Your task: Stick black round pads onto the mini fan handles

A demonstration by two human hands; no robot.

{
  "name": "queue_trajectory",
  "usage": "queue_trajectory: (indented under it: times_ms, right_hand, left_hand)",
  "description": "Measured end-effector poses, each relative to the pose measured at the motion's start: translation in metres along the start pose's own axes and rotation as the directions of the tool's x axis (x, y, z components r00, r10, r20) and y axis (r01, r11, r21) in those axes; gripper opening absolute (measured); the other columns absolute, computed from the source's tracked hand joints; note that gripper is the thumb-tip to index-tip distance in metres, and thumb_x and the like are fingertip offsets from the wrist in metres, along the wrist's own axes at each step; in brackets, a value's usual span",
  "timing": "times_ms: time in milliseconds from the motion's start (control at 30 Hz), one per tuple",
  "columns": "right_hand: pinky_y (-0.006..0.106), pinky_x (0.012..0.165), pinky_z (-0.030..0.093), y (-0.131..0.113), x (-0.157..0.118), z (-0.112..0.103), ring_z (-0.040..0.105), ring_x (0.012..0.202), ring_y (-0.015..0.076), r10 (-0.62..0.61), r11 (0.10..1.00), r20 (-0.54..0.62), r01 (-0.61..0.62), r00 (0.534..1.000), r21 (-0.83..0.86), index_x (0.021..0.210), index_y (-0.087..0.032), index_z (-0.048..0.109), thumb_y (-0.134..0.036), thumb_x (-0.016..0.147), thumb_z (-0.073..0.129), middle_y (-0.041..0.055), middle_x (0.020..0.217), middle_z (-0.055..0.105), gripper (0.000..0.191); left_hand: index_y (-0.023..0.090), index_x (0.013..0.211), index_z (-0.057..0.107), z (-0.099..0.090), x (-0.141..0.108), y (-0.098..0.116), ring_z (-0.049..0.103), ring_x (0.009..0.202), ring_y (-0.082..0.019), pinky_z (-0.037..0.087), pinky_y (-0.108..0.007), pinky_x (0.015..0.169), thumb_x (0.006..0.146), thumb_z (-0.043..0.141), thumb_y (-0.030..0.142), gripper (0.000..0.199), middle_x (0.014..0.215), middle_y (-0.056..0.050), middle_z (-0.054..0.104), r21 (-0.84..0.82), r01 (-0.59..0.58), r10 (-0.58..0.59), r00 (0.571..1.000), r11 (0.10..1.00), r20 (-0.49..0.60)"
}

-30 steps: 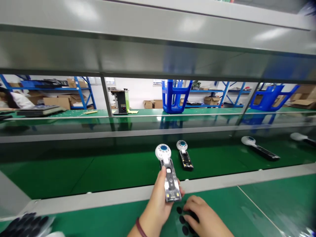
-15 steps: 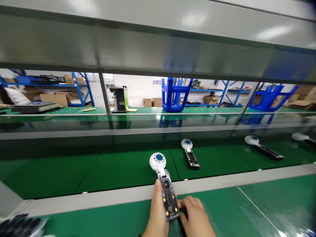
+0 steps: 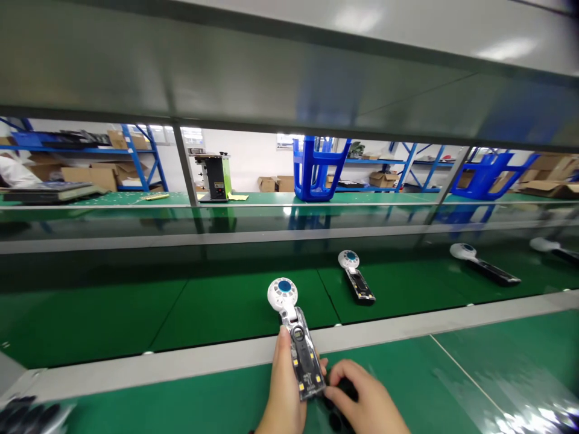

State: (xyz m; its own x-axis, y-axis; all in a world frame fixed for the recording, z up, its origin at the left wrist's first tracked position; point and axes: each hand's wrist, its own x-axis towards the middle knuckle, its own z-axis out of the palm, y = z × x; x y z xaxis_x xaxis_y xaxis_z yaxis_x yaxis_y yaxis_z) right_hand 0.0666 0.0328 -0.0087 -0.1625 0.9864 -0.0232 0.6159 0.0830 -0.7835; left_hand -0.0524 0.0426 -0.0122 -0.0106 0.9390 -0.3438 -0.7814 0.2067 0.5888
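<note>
My left hand (image 3: 286,386) grips a handheld device (image 3: 305,355) with a round white head, a blue centre and a clear-cased black handle with small yellow squares. The head points away from me, over the near edge of the green belt. Close by the handle's lower end is my right hand (image 3: 362,395), thumb and forefinger bent together in a pinch. What sits between those fingertips is too small to make out. Dark round pieces (image 3: 335,420) show beneath this hand, partly hidden by it.
On the belt (image 3: 244,307) lie similar devices: one (image 3: 357,277) just beyond mine, another (image 3: 486,264) and a third (image 3: 554,247) farther right. Black parts in clear plastic (image 3: 34,416) sit at lower left. A grey shelf (image 3: 271,72) hangs overhead. Upturned blue stools (image 3: 319,172) stand behind.
My right hand has moved slightly right, away from the handle's lower end, uncovering more of the dark pieces. The belt devices near me appear shifted a little right. My left hand keeps its grip.
</note>
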Motion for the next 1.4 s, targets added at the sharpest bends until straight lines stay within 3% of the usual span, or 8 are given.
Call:
queue_trajectory:
  times_ms: [133, 267, 367, 500, 667, 1033, 1300, 1400]
  right_hand:
    - [0.024, 0.062, 0.043, -0.022, 0.01, -0.025, 0.057, 0.065, 0.0159, 0.055, 0.93, 0.029, -0.062, 0.998, 0.362, 0.074, -0.023, 0.05, -0.027, 0.068, 0.055, -0.0042, 0.065, 0.057, 0.009]
    - [0.023, 0.052, 0.044, -0.049, 0.021, -0.037, 0.055, 0.055, 0.013, 0.036, 0.847, 0.132, -0.1, 0.991, 0.521, 0.072, -0.022, 0.052, -0.027, 0.071, 0.053, -0.0039, 0.065, 0.054, 0.005]
    - [0.023, 0.042, 0.042, -0.055, 0.024, -0.036, 0.052, 0.05, 0.0095, -0.001, 0.818, 0.189, -0.108, 0.982, 0.566, 0.065, -0.02, 0.052, -0.03, 0.072, 0.053, 0.0005, 0.093, 0.054, 0.012]
    - [0.023, 0.041, 0.043, -0.051, 0.024, -0.029, 0.055, 0.058, 0.0095, 0.01, 0.824, 0.186, -0.114, 0.982, 0.556, 0.062, -0.019, 0.055, -0.032, 0.07, 0.057, -0.0005, 0.133, 0.026, 0.016]
    - [0.025, 0.041, 0.041, -0.052, 0.022, -0.023, 0.056, 0.059, 0.0113, 0.064, 0.839, 0.141, -0.129, 0.988, 0.529, 0.06, -0.019, 0.054, -0.031, 0.07, 0.055, -0.0003, 0.131, 0.032, 0.016]
    - [0.024, 0.049, 0.045, -0.056, 0.018, -0.026, 0.054, 0.091, 0.0219, 0.062, 0.888, 0.14, -0.119, 0.988, 0.445, 0.06, -0.019, 0.054, -0.03, 0.072, 0.054, 0.0001, 0.13, 0.034, 0.017]
    - [0.033, 0.086, 0.039, -0.057, 0.017, -0.022, 0.051, 0.1, 0.0206, -0.004, 0.948, 0.041, -0.009, 0.999, 0.319, 0.061, -0.021, 0.053, -0.024, 0.077, 0.049, -0.0021, 0.123, 0.042, 0.016]
    - [0.033, 0.088, 0.038, -0.057, 0.018, -0.019, 0.051, 0.099, 0.0206, -0.006, 0.953, 0.03, -0.004, 1.0, 0.303, 0.062, -0.021, 0.053, -0.024, 0.077, 0.048, -0.002, 0.123, 0.041, 0.016]
  left_hand:
    - [0.015, 0.076, 0.049, -0.001, 0.0, 0.0, 0.054, 0.05, -0.013, 0.044, -0.027, 0.058, 0.079, 0.043, 0.052, 0.038, 0.058, -0.001, 0.057, -0.001, 0.028, -0.028, 0.996, 1.0, 0.087]
    - [0.014, 0.09, 0.05, -0.003, -0.001, -0.001, 0.058, 0.054, -0.016, 0.044, -0.028, 0.059, 0.078, 0.046, 0.049, 0.037, 0.059, -0.002, 0.06, 0.033, 0.05, -0.055, 0.985, 0.998, 0.166]
    - [0.015, 0.105, 0.048, -0.003, -0.002, -0.002, 0.059, 0.052, -0.018, 0.043, -0.029, 0.057, 0.073, 0.051, 0.05, 0.048, 0.06, -0.002, 0.061, 0.074, 0.047, -0.062, 0.975, 0.996, 0.216]
    - [0.019, 0.116, 0.042, -0.003, -0.003, -0.002, 0.06, 0.054, -0.018, 0.043, -0.028, 0.056, 0.072, 0.054, 0.048, 0.055, 0.064, -0.002, 0.063, 0.095, 0.032, -0.051, 0.978, 0.995, 0.203]
    - [0.021, 0.118, 0.041, -0.002, -0.004, -0.002, 0.06, 0.057, -0.019, 0.042, -0.027, 0.054, 0.071, 0.055, 0.047, 0.056, 0.063, -0.002, 0.063, 0.077, 0.049, -0.062, 0.983, 0.996, 0.172]
    - [0.017, 0.101, 0.051, -0.003, -0.003, -0.003, 0.06, 0.06, -0.017, 0.042, -0.026, 0.058, 0.071, 0.057, 0.046, 0.042, 0.07, -0.003, 0.063, 0.04, 0.087, -0.091, 0.987, 0.995, 0.135]
    - [0.017, 0.113, 0.047, 0.0, -0.003, -0.002, 0.061, 0.068, -0.019, 0.042, -0.028, 0.065, 0.07, 0.059, 0.042, 0.051, 0.084, -0.004, 0.063, -0.049, 0.065, -0.057, 0.987, 0.997, 0.153]
    - [0.017, 0.117, 0.046, -0.003, 0.001, -0.003, 0.061, 0.072, -0.021, 0.042, -0.029, 0.067, 0.068, 0.061, 0.042, 0.057, 0.086, -0.006, 0.064, -0.054, 0.065, -0.057, 0.987, 0.996, 0.153]
